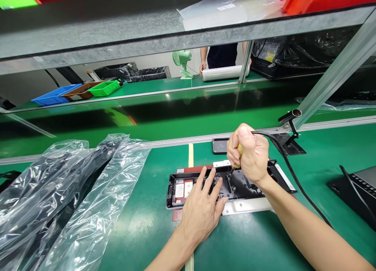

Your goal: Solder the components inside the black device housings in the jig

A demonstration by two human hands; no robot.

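Observation:
A long black plastic housing [242, 183] lies in front of me, with a dark red and white labelled part [180, 189] inside its left end. My left hand [202, 202] rests open over the housing, fingers spread across its near side and interior. My right hand [246, 151] is closed in a fist around a yellow-handled tool [239, 150], thumb on top. The tool's thin dark shaft points down into the housing; its exact kind is mostly hidden. From beside the fist a black cable [289, 165] runs to the right. White blocks [246, 205] flank the housing.
Plastic-wrapped dark parts [73, 200] lie at left. Behind the housing sits a small black tray [219, 146]; a black holder with a metal tube [290, 126] stands to its right. A dark panel [357, 188] lies at far right. A shelf edge [164, 47] crosses overhead. Beyond, a person handles a roll [225, 73].

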